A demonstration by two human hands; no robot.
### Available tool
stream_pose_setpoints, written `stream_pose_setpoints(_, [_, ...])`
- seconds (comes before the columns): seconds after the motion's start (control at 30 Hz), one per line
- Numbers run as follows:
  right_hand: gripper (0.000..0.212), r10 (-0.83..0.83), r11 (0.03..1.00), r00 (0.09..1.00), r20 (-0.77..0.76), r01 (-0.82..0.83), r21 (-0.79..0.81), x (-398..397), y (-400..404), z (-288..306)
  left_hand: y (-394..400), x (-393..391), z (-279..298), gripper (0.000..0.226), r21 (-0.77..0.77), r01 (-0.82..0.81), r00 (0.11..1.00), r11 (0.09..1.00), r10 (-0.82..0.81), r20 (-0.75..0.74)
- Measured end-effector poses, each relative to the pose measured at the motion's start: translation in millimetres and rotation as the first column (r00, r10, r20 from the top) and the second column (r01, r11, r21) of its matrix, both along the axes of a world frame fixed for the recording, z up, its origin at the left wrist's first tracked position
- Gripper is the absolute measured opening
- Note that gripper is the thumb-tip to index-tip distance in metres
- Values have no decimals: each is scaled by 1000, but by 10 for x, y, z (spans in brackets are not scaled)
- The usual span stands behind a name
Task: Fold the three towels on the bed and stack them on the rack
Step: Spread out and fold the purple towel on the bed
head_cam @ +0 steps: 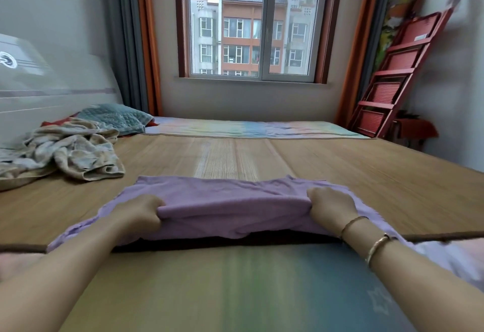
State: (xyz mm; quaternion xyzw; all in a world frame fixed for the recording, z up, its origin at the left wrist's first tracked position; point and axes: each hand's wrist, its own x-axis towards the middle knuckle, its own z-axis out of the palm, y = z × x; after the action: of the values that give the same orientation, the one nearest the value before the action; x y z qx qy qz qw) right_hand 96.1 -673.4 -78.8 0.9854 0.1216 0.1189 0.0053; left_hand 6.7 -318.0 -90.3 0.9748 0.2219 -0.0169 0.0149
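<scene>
A lilac towel (230, 198) lies across the near part of the bed's bamboo mat (340, 169), its near layer lifted off the mat. My left hand (138, 213) grips the towel's left end with curled fingers. My right hand (331, 207) grips the right end the same way, with bracelets on that wrist. A crumpled beige patterned towel (76, 153) lies in a heap at the left, apart from both hands. A red rack (395, 80) leans against the wall at the far right.
A teal quilted pillow (115, 117) sits by the white headboard (39, 88) at the back left. A striped pastel sheet (248, 128) covers the far strip of the bed below the window (251, 22). A dark edge strip (445, 236) borders the mat near me.
</scene>
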Motion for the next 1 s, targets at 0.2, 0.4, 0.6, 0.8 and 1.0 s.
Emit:
stream_pose_setpoints(0.2, [31, -91, 980, 982, 165, 117, -160, 487, 239, 73, 131, 575, 251, 22, 141, 3, 991, 990, -22, 134])
stream_pose_setpoints(0.4, [34, -132, 957, 982, 137, 162, -238, 1272, 439, 169, 286, 1377, 224, 27, 363, -53, 979, 930, -23, 201])
stream_pose_setpoints(0.6, [34, -122, 992, 991, -63, 119, -40, 1851, 389, -220, 543, 1861, -330, 18, 48, -6, 946, 999, -10, 325])
stream_pose_setpoints(0.8, [19, -49, 970, 998, -28, 54, 239, 1937, 325, -300, 573, 1968, -431, 23, -25, -15, 924, 1000, 24, 383])
stream_pose_setpoints(1.0, [39, -61, 998, 994, 89, 63, -19, 1853, 305, -365, 112, 1779, -317, 43, -42, 372, 759, 927, -278, 589])
